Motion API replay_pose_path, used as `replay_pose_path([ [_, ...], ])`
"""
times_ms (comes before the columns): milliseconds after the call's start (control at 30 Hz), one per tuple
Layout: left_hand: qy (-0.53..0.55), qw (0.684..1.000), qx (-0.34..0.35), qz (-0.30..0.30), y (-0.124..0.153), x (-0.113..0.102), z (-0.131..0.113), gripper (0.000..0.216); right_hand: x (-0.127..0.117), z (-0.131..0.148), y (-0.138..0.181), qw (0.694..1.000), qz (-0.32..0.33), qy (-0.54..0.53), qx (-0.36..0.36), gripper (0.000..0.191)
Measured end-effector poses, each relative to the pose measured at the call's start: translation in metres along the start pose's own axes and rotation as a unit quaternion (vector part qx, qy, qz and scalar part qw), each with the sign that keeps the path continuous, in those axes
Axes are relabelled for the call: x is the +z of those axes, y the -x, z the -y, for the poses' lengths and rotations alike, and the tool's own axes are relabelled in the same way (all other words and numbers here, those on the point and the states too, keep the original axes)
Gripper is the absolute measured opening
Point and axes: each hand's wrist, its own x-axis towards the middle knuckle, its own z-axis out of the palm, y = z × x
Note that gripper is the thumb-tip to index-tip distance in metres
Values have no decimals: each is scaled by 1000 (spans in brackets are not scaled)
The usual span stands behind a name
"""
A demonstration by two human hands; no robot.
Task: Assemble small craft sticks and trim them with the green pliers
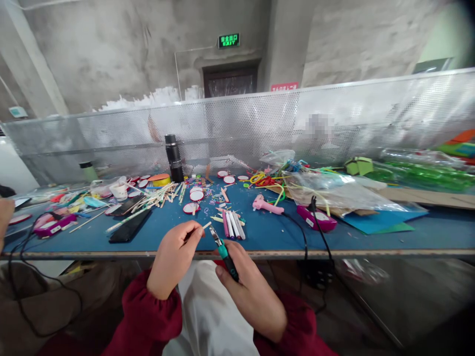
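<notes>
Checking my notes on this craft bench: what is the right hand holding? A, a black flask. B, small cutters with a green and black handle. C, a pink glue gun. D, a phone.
B: the right hand grips the cutters, their tip near the small stick pinched by the left hand.

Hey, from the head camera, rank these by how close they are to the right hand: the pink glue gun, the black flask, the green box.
1. Pink glue gun: on the blue table just beyond the right hand, slightly to its right.
2. Black flask: upright, farther back and to the left.
3. Green box: far back right, by the mesh screen.
</notes>
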Motion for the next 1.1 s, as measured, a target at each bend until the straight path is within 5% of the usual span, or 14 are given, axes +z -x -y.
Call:
replay_pose_path([
  [567,-6,1000,-7,27,6,10,0,29,1,7,-4,999,31,32,15,28],
  [867,-13,999,-13,27,9,9,5,30,1,13,-6,996,42,76,17,3],
  [1100,-5,999,-20,34,9,16,9,31,1,7,-2,995,21,102,10,11],
])
